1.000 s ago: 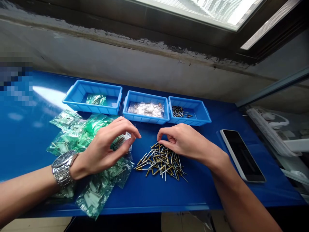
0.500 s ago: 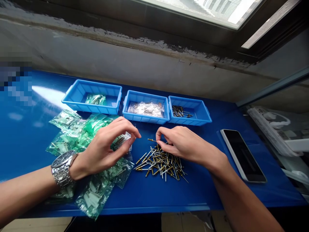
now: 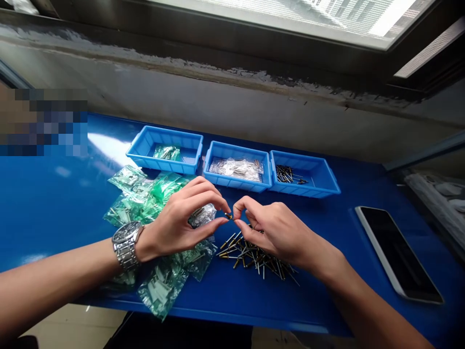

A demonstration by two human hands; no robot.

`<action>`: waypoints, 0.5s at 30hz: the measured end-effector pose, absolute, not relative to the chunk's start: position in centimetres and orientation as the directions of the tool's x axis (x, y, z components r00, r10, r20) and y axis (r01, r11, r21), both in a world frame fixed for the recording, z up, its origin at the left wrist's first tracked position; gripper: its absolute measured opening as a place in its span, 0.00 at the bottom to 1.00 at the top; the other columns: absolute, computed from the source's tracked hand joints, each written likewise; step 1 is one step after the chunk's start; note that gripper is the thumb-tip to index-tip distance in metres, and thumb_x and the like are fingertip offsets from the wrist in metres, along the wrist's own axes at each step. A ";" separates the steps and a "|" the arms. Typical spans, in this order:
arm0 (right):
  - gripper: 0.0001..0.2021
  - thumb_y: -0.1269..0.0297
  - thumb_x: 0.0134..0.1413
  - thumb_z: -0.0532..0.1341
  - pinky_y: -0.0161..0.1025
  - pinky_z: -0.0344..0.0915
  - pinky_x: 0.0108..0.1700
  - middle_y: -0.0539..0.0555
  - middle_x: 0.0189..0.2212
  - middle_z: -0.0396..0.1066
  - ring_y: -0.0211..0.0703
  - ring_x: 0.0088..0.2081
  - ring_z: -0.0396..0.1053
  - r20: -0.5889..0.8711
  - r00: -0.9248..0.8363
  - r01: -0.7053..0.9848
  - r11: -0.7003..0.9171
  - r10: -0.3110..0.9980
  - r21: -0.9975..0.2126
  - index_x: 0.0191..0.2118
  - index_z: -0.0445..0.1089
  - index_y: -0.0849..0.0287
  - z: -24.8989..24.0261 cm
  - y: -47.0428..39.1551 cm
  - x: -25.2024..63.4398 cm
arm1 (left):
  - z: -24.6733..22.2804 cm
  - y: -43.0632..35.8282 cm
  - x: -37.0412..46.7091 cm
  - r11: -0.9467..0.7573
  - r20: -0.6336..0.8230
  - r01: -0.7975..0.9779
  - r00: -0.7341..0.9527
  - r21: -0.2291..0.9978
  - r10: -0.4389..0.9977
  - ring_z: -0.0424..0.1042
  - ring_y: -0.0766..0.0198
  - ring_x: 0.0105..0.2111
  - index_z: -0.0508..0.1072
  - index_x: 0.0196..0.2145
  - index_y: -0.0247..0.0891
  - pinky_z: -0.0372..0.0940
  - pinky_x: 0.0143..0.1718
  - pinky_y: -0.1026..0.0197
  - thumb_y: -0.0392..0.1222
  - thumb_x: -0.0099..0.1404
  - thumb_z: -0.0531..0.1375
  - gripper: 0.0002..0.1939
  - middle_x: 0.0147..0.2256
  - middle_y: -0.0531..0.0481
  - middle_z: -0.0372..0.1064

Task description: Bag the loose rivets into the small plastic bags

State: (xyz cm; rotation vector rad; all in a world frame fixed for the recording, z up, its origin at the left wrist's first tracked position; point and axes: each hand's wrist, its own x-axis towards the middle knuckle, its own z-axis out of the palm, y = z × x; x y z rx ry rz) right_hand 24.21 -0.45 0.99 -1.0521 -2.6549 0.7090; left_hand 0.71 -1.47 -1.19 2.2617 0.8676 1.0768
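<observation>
Between my two hands is one small brass-coloured rivet [image 3: 228,216]. My right hand [image 3: 271,228] pinches one end of it between thumb and forefinger. The thumb and fingertips of my left hand [image 3: 192,213], which has a metal watch [image 3: 127,242] at the wrist, close around its other end. Below my right hand lies a loose pile of rivets [image 3: 254,257] with thin silver pins, partly hidden by that hand. Beside and under my left hand are green-tinted plastic bags [image 3: 158,291] with pale parts inside.
Three blue bins stand in a row at the back: left with a green bag [image 3: 167,153], middle with clear bags [image 3: 238,169], right with dark rivets [image 3: 285,173]. A phone [image 3: 397,252] lies at the right. A pixelated patch covers the far left.
My left hand has come to my right hand, and its fingertips now meet the rivet that my right hand was holding alone. The view has shifted, so the bins appear further right.
</observation>
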 end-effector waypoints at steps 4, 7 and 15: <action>0.03 0.68 0.67 0.57 0.34 0.42 0.24 0.39 0.18 0.53 0.33 0.18 0.47 -0.003 -0.729 0.597 0.634 0.684 -0.492 0.45 0.63 0.57 0.9 -0.4 24.1 | -1.2 -1.4 0.7 -0.686 0.495 0.320 0.505 0.654 0.707 0.71 0.59 0.40 0.75 0.41 0.37 0.68 0.43 0.54 0.32 0.67 0.66 0.06 0.38 0.47 0.75; 0.03 0.67 0.67 0.57 0.34 0.43 0.24 0.39 0.18 0.53 0.32 0.17 0.49 -0.020 -0.735 0.594 0.629 0.678 -0.502 0.44 0.63 0.57 0.9 -0.4 24.1 | -1.1 -1.4 0.8 -0.686 0.487 0.313 0.519 0.657 0.703 0.71 0.59 0.40 0.75 0.41 0.37 0.67 0.43 0.54 0.31 0.67 0.65 0.06 0.38 0.47 0.75; 0.07 0.66 0.66 0.60 0.32 0.46 0.23 0.39 0.19 0.51 0.32 0.19 0.50 0.053 -0.740 0.520 0.620 0.671 -0.587 0.48 0.67 0.58 0.3 -0.2 24.0 | -1.0 -1.4 0.8 -0.666 0.491 0.306 0.484 0.680 0.724 0.71 0.59 0.40 0.75 0.39 0.37 0.69 0.42 0.55 0.32 0.67 0.64 0.04 0.37 0.47 0.75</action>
